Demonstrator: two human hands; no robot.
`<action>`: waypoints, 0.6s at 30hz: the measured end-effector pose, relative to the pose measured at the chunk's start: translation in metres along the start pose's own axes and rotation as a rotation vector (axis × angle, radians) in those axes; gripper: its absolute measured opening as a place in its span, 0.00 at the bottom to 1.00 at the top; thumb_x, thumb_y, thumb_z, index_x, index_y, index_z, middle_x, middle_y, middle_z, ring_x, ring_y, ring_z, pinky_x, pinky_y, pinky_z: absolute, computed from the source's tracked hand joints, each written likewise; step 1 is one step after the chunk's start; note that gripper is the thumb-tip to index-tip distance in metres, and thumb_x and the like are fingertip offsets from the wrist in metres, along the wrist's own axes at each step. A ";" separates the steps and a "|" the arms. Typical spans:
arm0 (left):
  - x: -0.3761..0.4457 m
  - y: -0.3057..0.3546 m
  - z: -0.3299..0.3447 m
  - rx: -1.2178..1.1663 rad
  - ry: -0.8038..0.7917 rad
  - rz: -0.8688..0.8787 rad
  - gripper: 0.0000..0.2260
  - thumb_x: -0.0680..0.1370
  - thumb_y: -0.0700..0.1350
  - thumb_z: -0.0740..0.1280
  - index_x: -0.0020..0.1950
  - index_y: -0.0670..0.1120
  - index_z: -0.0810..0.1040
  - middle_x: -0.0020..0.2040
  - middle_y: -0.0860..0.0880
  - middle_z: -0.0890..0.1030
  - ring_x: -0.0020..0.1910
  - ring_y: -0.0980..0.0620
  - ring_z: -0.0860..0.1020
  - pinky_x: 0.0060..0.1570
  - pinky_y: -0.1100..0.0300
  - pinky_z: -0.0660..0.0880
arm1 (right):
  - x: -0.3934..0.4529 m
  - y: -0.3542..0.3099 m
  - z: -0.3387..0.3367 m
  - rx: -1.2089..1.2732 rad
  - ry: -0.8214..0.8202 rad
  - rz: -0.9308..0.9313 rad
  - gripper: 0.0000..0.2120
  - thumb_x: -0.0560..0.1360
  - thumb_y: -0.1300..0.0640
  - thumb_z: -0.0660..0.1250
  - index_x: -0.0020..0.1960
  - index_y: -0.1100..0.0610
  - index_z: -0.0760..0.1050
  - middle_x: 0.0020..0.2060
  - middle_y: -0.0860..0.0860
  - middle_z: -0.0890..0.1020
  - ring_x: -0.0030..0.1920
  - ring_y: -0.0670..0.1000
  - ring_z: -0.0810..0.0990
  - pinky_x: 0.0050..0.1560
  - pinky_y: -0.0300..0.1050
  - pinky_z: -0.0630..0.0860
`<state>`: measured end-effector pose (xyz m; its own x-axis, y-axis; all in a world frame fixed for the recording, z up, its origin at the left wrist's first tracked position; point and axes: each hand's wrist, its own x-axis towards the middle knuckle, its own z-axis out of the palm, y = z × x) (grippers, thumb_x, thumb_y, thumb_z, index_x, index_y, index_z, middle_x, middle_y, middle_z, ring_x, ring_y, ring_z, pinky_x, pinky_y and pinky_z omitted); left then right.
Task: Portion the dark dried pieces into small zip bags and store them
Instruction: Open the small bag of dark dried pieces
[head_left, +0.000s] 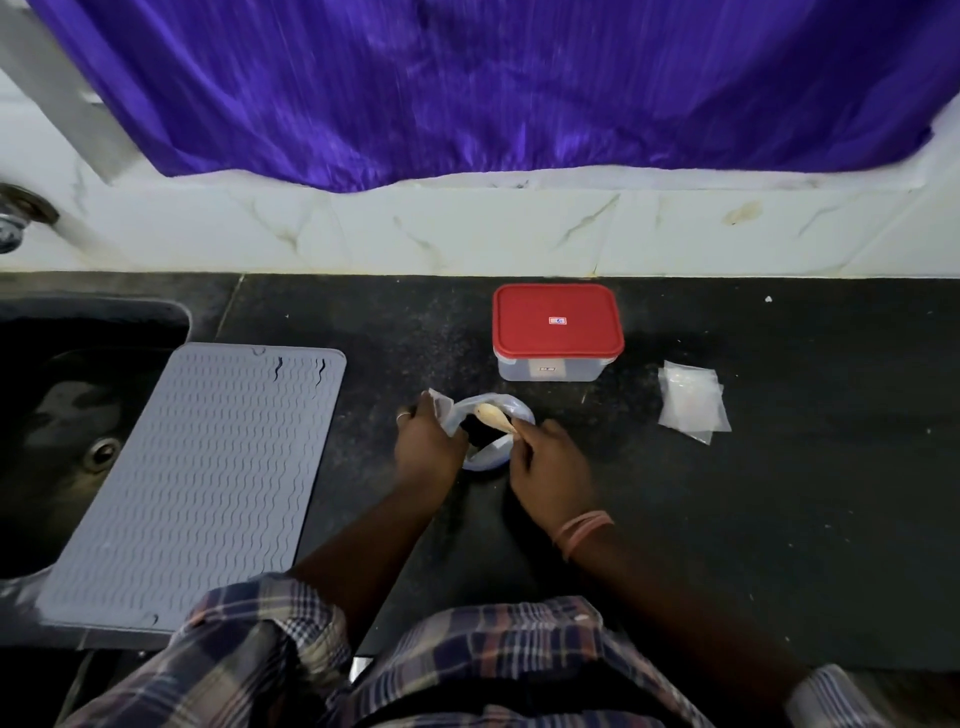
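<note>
Pinching bag (496, 415) rim, left hand (428, 441), right hand (550, 457) gripping wooden spoon (496, 417)

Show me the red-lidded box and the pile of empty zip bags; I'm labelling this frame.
red-lidded box (557, 321), head view, middle of the red lid.
pile of empty zip bags (691, 401), head view, middle of the top clear bag.

Home kitchen: dark stone counter (779, 519) with a sunken sink (62, 415) at its left end, grey ribbed drying mat (197, 483) laid beside it, tap fitting (15, 221) on the marbled white wall tiles (467, 234), purple curtain (493, 88) hanging above.
</note>
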<state>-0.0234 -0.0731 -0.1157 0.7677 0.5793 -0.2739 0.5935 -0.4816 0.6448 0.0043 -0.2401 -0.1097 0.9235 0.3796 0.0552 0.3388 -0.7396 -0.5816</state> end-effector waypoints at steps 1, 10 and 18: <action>0.000 0.001 0.000 -0.002 0.004 0.001 0.26 0.74 0.45 0.71 0.71 0.44 0.72 0.65 0.41 0.76 0.60 0.45 0.77 0.53 0.62 0.69 | 0.004 -0.002 -0.002 -0.058 -0.032 -0.028 0.14 0.77 0.57 0.62 0.61 0.55 0.80 0.50 0.55 0.79 0.47 0.56 0.81 0.49 0.48 0.77; 0.000 -0.010 0.002 -0.114 0.024 -0.051 0.20 0.76 0.50 0.69 0.67 0.48 0.76 0.60 0.44 0.80 0.59 0.48 0.78 0.52 0.71 0.63 | 0.018 -0.016 -0.002 -0.273 -0.130 -0.024 0.16 0.76 0.59 0.62 0.63 0.57 0.77 0.58 0.55 0.75 0.46 0.57 0.82 0.47 0.50 0.80; 0.000 -0.007 0.007 -0.066 -0.010 -0.017 0.20 0.74 0.50 0.69 0.65 0.47 0.77 0.59 0.46 0.81 0.58 0.50 0.79 0.47 0.76 0.60 | 0.032 -0.024 0.000 -0.195 -0.231 0.064 0.12 0.74 0.56 0.66 0.54 0.60 0.82 0.57 0.58 0.81 0.52 0.60 0.82 0.52 0.49 0.78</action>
<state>-0.0262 -0.0745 -0.1255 0.7602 0.5803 -0.2920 0.5895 -0.4274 0.6855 0.0256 -0.2109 -0.0940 0.8865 0.4283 -0.1753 0.3298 -0.8503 -0.4101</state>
